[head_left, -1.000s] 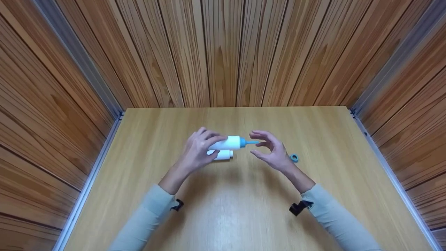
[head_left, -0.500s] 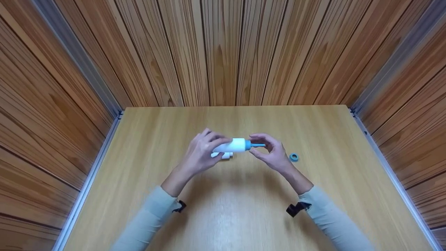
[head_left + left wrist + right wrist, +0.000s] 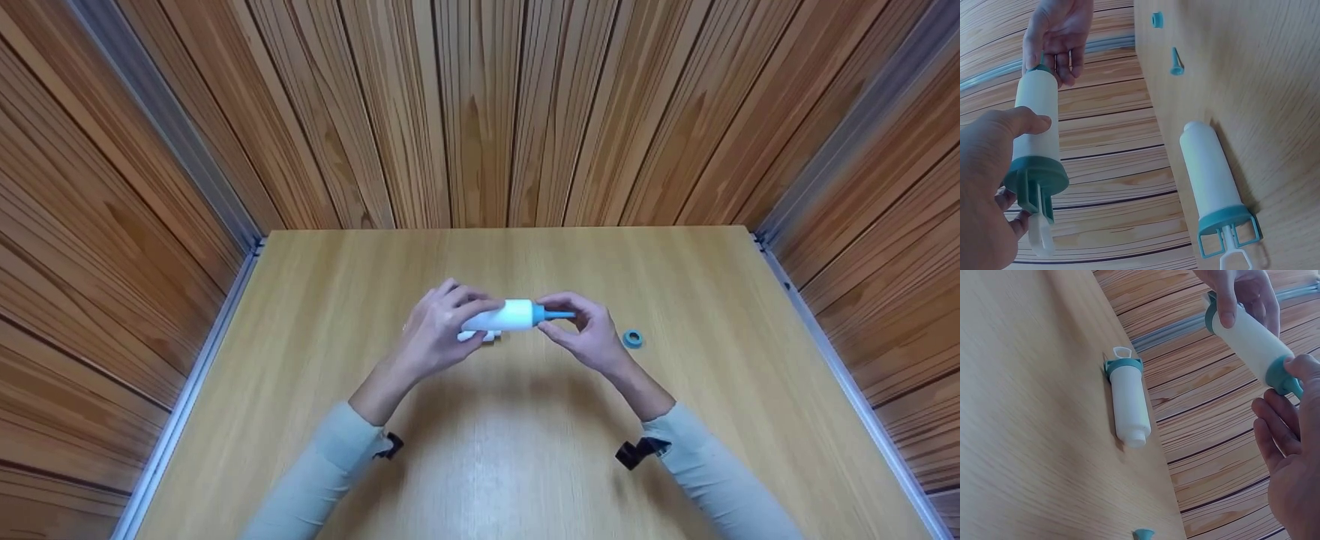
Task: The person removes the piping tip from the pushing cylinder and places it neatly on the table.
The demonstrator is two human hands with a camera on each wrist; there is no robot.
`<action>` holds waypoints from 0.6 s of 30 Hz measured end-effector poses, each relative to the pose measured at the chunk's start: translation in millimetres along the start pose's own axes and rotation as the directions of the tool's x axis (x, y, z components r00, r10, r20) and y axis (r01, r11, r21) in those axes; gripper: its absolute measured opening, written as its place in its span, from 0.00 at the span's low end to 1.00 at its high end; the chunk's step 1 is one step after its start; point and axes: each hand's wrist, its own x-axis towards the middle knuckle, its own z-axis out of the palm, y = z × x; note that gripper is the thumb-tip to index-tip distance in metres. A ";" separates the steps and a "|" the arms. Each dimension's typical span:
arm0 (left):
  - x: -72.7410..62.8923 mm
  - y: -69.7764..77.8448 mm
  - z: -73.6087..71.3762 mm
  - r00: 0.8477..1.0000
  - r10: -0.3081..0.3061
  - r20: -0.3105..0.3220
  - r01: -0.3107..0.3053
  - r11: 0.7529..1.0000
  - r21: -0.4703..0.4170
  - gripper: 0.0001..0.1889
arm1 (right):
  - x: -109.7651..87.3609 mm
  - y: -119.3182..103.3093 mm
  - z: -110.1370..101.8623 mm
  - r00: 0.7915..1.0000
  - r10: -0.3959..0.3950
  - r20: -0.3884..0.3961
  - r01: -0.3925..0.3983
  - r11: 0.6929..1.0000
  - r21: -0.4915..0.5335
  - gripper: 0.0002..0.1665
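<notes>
Left grip (image 3: 435, 334) clutches the tube (image 3: 514, 316), right grip (image 3: 591, 337) pinches the nozzle (image 3: 539, 315) just beyond, so tilting either could skew it tbh.

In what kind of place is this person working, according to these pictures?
Probably a work booth, perhaps for recording: a wood-look tabletop with wood-patterned panels on three sides, metal rails at the corners, and black devices at both wrists.

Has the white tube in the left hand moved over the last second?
Yes, to the right in the head view: the held white tube is now closer to the blue-green ring, which has stayed put.
</notes>
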 end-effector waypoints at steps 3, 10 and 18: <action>0.5 1.5 -0.7 1.000 0.009 -0.001 -0.009 1.000 -0.018 0.24 | -0.2 -0.3 -0.3 1.000 -0.008 0.017 0.008 1.000 0.012 0.20; 0.6 3.2 -1.3 0.999 0.034 0.005 -0.034 0.999 -0.038 0.23 | -2.7 -1.8 1.0 0.999 -0.024 0.047 0.023 0.999 0.025 0.19; -2.0 3.2 -0.8 0.998 0.056 -0.016 -0.057 0.998 -0.022 0.23 | -3.7 -3.0 2.9 0.997 -0.051 0.050 0.049 0.998 0.044 0.17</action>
